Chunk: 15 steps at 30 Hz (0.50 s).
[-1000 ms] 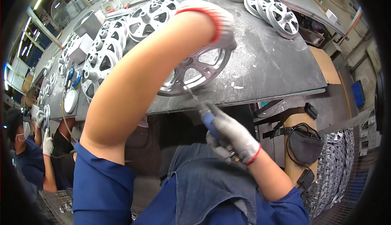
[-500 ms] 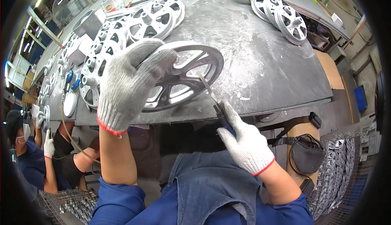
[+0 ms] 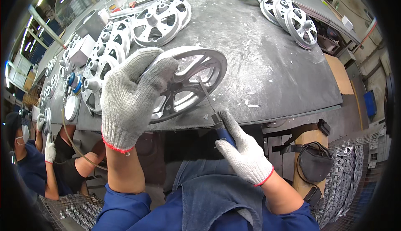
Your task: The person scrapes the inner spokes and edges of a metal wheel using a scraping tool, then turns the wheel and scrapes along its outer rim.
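My left hand, in a grey-white knit glove with a red cuff, grips a spoked metal wheel by its left side. The wheel is tilted above the near edge of the table. My right hand, also gloved, is closed round the dark blue handle of a thin-bladed hand tool. Its narrow metal blade reaches up to the wheel, with the tip at an opening between spokes on the right side. Whether the tip touches metal I cannot tell. My left fingers partly hide the wheel's hub.
Similar wheels crowd the left of the grey table; several more lean at the far right. Pale flakes litter the tabletop. A black bag and a wire basket of metal parts are at right. A co-worker sits at left.
My right hand and the tool have shifted left and slightly down, and the blade stands steeper. The wheel and my left hand have dipped a little. My left hand keeps its grip.
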Each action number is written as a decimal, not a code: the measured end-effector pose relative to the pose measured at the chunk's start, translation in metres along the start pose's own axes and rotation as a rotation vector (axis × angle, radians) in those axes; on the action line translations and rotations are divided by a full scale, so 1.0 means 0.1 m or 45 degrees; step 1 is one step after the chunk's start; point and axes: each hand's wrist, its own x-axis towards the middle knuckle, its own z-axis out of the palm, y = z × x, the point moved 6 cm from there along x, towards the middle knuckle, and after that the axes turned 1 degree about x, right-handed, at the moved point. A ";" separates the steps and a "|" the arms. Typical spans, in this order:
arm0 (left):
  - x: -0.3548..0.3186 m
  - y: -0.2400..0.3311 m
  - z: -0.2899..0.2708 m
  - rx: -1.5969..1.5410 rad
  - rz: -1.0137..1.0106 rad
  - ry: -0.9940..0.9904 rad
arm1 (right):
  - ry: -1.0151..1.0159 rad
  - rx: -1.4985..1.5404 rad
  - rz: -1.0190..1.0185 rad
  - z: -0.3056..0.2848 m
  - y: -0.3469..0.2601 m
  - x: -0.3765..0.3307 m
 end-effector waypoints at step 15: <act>-0.15 0.02 -0.04 0.060 -0.006 0.143 | -0.045 -0.138 -0.045 0.06 -0.14 -0.05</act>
